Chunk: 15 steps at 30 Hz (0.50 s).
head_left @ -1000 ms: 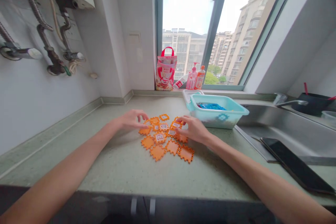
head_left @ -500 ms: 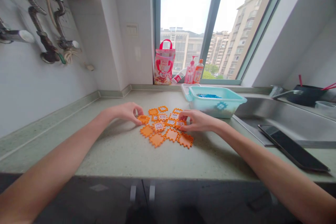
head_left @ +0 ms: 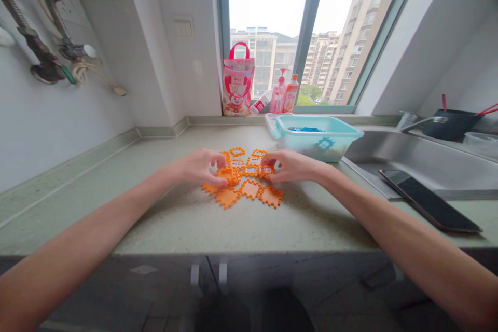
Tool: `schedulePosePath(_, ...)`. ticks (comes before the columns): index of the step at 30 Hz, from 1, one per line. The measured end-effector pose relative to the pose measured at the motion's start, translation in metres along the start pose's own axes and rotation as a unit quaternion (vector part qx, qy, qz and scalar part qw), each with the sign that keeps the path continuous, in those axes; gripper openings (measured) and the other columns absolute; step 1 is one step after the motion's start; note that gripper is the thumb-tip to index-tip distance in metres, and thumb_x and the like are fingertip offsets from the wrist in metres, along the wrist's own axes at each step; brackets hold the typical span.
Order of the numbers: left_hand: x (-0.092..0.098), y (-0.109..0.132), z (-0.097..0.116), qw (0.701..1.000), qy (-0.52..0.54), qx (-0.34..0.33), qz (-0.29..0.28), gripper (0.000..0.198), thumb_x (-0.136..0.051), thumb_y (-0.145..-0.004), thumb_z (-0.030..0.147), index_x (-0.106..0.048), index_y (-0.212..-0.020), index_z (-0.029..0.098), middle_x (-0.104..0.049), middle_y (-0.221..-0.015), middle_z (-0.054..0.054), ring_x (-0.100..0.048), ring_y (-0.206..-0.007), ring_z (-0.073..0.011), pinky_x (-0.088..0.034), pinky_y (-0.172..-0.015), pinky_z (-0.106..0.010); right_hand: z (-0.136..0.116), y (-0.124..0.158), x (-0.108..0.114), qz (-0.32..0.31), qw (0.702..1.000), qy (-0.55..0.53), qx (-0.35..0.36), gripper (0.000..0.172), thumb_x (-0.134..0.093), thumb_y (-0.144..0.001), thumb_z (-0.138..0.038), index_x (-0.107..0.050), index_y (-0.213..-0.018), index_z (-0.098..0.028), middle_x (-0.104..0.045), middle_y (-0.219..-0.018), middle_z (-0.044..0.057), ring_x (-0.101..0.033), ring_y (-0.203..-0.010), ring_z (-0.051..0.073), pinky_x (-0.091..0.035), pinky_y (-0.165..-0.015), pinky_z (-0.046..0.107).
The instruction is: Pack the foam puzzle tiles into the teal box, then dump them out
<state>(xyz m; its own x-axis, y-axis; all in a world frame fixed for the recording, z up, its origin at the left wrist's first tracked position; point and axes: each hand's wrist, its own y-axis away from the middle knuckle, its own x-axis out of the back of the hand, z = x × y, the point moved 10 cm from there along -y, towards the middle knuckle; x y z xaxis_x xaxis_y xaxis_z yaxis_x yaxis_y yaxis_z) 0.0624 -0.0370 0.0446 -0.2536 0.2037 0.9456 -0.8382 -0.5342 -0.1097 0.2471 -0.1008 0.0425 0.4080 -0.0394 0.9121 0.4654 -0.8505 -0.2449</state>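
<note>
Several orange toothed puzzle tiles (head_left: 249,189) lie in a loose cluster on the speckled green counter (head_left: 241,223). Some show white labels. My left hand (head_left: 202,165) rests at the cluster's left edge, fingers curled round an orange tile (head_left: 226,173) lifted slightly off the others. My right hand (head_left: 290,165) sits at the cluster's right edge, fingertips pinched on a labelled tile (head_left: 266,170). Both forearms reach in from the bottom corners.
A teal plastic bin (head_left: 317,137) with blue pieces inside stands just right of the tiles. A steel sink (head_left: 420,166) and a black phone (head_left: 428,199) lie further right. A pink bag (head_left: 237,85) and bottles (head_left: 286,96) stand on the windowsill. Pipes hang on the left wall.
Both hands have drawn inward onto the tiles. My left hand went from spread fingers to gripping a tile and raising it. The cluster has been pushed tighter together.
</note>
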Motion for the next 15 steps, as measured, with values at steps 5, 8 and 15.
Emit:
schedulePosePath(5,-0.004,0.000,0.004,1.000,-0.016,-0.003,-0.002,0.049,-0.076,-0.073,0.064,-0.075,-0.096,0.021,-0.074,-0.095,-0.004,-0.065,-0.089,-0.0226,-0.046,-0.080,-0.032,-0.004,0.003,0.011,0.013,0.999,0.034,-0.008,0.030,-0.078,-0.076,-0.030,-0.075,-0.105,-0.023,-0.078,-0.099,0.004,-0.068,-0.084,0.021,-0.050,-0.080,0.031)
schedulePosePath(8,-0.004,0.000,0.006,1.000,-0.025,-0.002,0.003,0.047,-0.075,-0.074,0.062,-0.076,-0.095,0.020,-0.073,-0.092,-0.004,-0.064,-0.085,-0.0213,-0.045,-0.079,-0.031,-0.003,0.005,0.012,-0.016,1.000,0.002,-0.026,0.027,-0.076,-0.080,-0.034,-0.078,-0.105,-0.023,-0.079,-0.095,0.004,-0.068,-0.081,0.021,-0.050,-0.077,0.031)
schedulePosePath(15,0.017,0.007,-0.020,1.000,0.010,0.018,-0.012,0.050,-0.078,-0.071,0.059,-0.078,-0.102,0.020,-0.074,-0.096,-0.003,-0.065,-0.089,-0.0205,-0.046,-0.079,-0.028,-0.003,0.005,-0.001,-0.092,0.973,-0.198,-0.069,0.042,-0.063,-0.093,-0.052,-0.077,-0.115,-0.019,-0.078,-0.101,0.006,-0.067,-0.083,0.018,-0.050,-0.065,0.026)
